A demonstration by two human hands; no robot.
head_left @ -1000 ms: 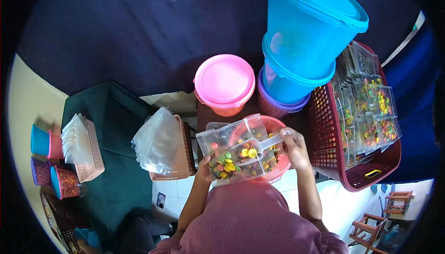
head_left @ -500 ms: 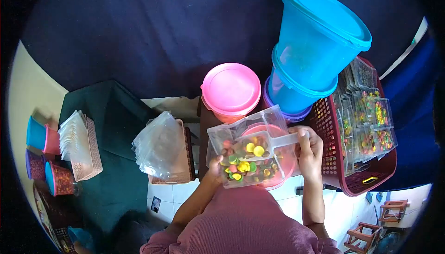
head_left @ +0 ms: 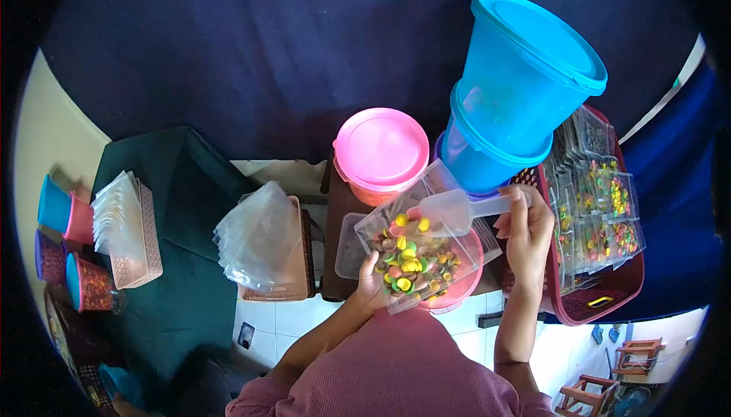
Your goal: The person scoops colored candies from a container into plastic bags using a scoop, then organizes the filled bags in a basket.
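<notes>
My left hand (head_left: pixel 371 284) grips the lower left edge of a clear plastic bag (head_left: pixel 379 226), which is tilted in front of my chest. Inside lie many round candies (head_left: pixel 411 266) in yellow, green, red and brown. My right hand (head_left: pixel 531 230) is closed around the handle of a translucent plastic scoop (head_left: pixel 449 213). The scoop's head is at the bag's upper end, and a few yellow and pink candies lie just off its lip. Behind and below the bag stands an open pink tub (head_left: pixel 474 268), mostly covered by it.
A lidded pink tub (head_left: pixel 382 149) and stacked blue tubs (head_left: pixel 525 67) stand at the back. On the right, a maroon basket (head_left: pixel 560 295) holds filled bags. On the left are empty bags (head_left: pixel 259 234) in a basket, more bags (head_left: pixel 122 215), and small colourful buckets (head_left: pixel 95 280).
My right hand has drawn the scoop right and slightly up, nearer the bag's top. Candies that showed in the scoop's head now lie beyond its lip. The bag has tilted and shifted a little right.
</notes>
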